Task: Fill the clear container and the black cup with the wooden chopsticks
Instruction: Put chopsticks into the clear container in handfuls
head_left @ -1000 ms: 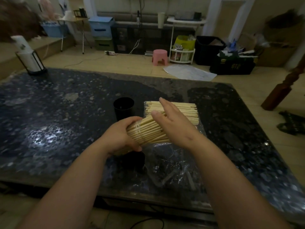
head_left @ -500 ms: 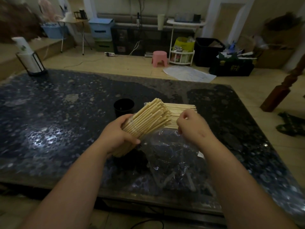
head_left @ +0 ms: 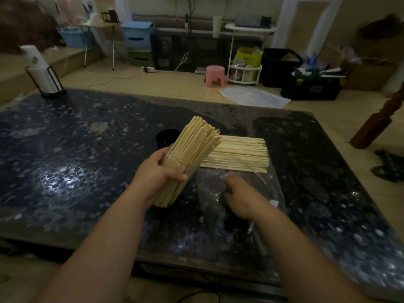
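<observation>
While your left hand (head_left: 157, 174) grips a tilted bundle of pale wooden chopsticks (head_left: 196, 138), apparently set inside the clear plastic container (head_left: 185, 169) whose rim shows just above your thumb, the next load lies to the right. It is a flat pile of loose wooden chopsticks (head_left: 238, 154), with its long axis running left to right across the dark speckled stone table (head_left: 65, 149). Your right hand (head_left: 242, 197) is the nearer one, with the pile just beyond it. That hand rests on the crumpled clear plastic bag (head_left: 209, 189), but blur hides whether its fingers pinch the film. The round black cup (head_left: 166, 137) stands upright beyond your left hand, half hidden by the bundle, whose leaning tips overhang the pile's left end. At the far left is a white bottle in a black wire holder (head_left: 43, 73).
</observation>
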`<action>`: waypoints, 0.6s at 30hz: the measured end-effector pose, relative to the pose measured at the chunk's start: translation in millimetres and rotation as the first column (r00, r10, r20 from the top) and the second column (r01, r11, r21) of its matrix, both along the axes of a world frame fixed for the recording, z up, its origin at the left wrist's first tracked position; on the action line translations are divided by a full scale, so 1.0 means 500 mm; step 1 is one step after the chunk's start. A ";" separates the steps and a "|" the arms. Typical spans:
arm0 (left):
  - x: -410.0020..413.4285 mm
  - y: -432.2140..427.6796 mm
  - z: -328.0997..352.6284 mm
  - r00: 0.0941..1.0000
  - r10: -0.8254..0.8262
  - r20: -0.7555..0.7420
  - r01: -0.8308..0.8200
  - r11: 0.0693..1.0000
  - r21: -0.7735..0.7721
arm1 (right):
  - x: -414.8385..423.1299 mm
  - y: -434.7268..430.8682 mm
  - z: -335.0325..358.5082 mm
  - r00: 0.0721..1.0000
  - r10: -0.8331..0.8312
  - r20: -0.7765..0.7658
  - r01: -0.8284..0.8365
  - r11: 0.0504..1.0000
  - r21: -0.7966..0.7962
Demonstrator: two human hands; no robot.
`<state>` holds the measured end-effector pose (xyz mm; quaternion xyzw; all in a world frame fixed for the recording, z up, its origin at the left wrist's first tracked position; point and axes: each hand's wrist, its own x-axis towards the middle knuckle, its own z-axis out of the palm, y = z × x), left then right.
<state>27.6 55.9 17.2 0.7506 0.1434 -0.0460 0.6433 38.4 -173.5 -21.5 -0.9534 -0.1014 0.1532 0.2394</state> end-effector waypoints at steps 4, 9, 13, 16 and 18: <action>0.002 0.001 0.000 1.000 -0.008 -0.009 0.008 1.000 -0.013 | 0.018 0.013 -0.061 0.989 -0.031 0.143 0.048 0.992 -0.116; 0.009 0.008 -0.005 1.000 -0.017 -0.015 0.017 1.000 -0.007 | 0.056 0.046 -0.067 0.987 -0.018 0.159 0.044 0.985 -0.164; 0.016 0.012 -0.011 1.000 -0.026 -0.014 0.026 0.999 -0.036 | 0.081 0.048 -0.068 0.986 0.035 0.162 0.005 0.971 -0.239; 0.021 0.013 -0.014 1.000 -0.016 -0.017 0.015 0.999 -0.048 | 0.090 0.046 -0.070 0.987 0.005 0.161 0.040 0.961 -0.275; 0.021 0.012 -0.014 1.000 -0.020 -0.013 0.019 0.999 -0.050 | 0.091 0.045 -0.064 0.982 0.003 0.187 0.057 0.947 -0.315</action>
